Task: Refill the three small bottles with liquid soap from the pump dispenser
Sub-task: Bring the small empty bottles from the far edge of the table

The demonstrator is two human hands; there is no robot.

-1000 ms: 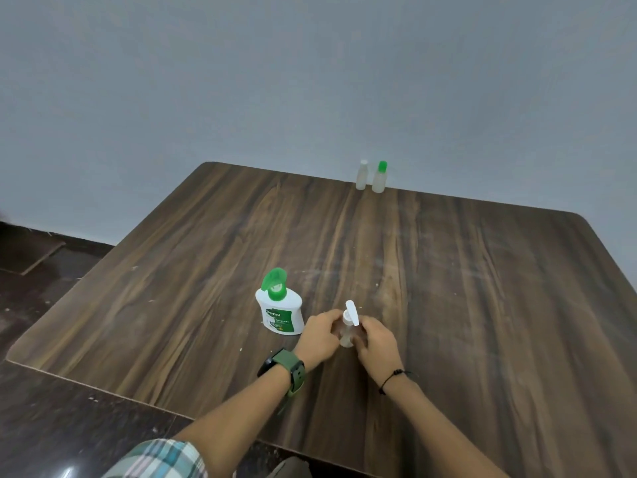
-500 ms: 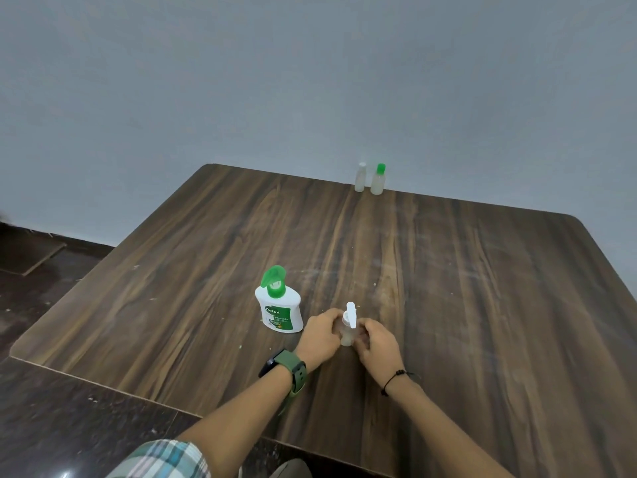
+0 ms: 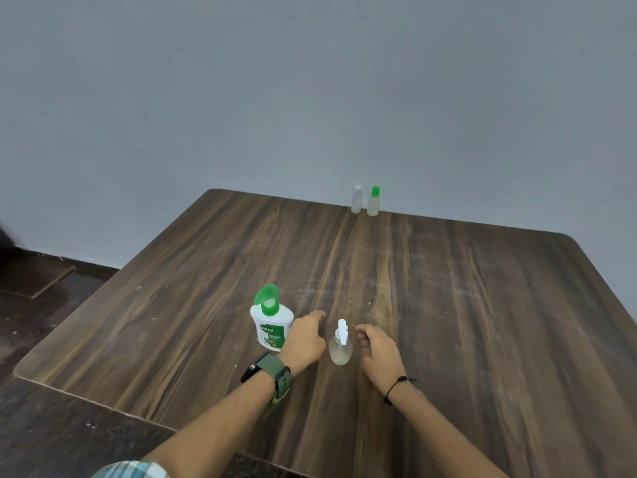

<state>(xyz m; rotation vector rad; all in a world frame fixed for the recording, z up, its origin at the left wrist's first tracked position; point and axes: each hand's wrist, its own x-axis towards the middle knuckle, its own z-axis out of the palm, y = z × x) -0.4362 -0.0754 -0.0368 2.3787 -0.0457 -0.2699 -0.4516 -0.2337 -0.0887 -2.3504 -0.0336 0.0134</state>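
Small bottle [image 3: 340, 347], white flip cap up, pale liquid low inside, stands on the desk [image 3: 465, 305] between both hands. Left hand [image 3: 305, 338] and right hand [image 3: 377, 346] flank it, fingers loosely curled, holding nothing. Dettol bottle [image 3: 271, 322], green lid open, sits just left.

green-strapped watch [image 3: 270, 370] | black wrist cord [image 3: 396, 386] | plaid sleeve [image 3: 132, 470]

The table [image 3: 448, 305] was dark brown with streaked wood grain. The dispenser [image 3: 272, 326] at 7 o'clock was white, with a green flip cap and a green label. The clear bottle [image 3: 340, 348] at 6 o'clock held pale cloudy liquid under a white cap. At 12 o'clock stood a white-capped bottle [image 3: 357, 200] and a green-capped bottle [image 3: 373, 201]. The wall [image 3: 310, 98] was grey-blue. The watch strap [image 3: 275, 374] was olive green, the sleeve [image 3: 134, 470] plaid in teal and white.
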